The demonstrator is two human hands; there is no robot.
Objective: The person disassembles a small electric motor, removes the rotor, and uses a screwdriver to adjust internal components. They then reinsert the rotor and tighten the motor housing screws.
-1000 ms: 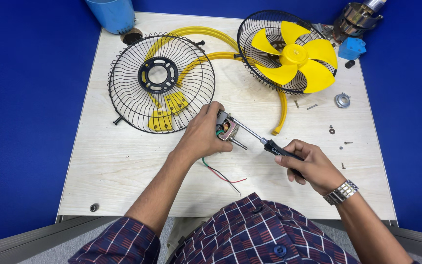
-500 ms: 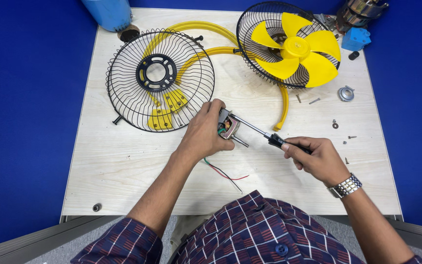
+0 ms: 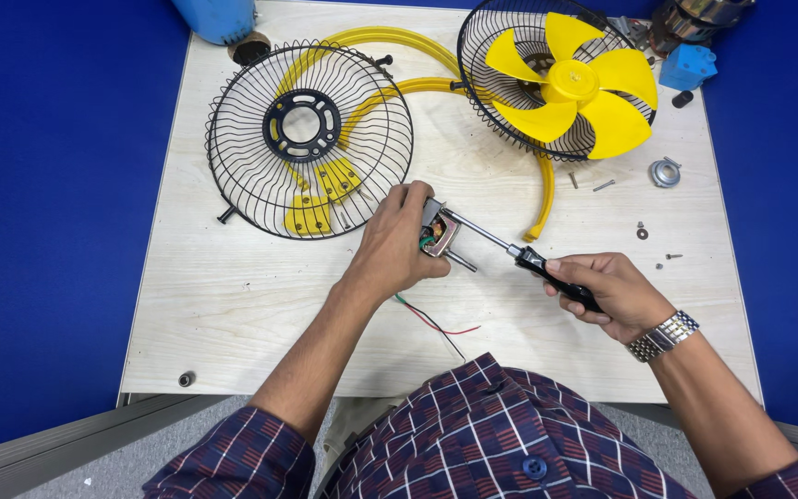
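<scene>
While left hand (image 3: 397, 242) fingers clamp small motor (image 3: 440, 233), right hand (image 3: 607, 294) fingers grip screwdriver (image 3: 519, 256), tip at motor.

- Head camera, looking steeply down and forward from above the person's chest.
- Close view: board (image 3: 233, 305) fills the frame, forearms entering from below.

Beyond the left hand (image 3: 399, 245) on the table (image 3: 233, 296) lies the wire guard (image 3: 309, 139), bladed guard (image 3: 561, 79) beyond the right hand (image 3: 607, 291), loose screws (image 3: 644, 231) to its right.
</scene>
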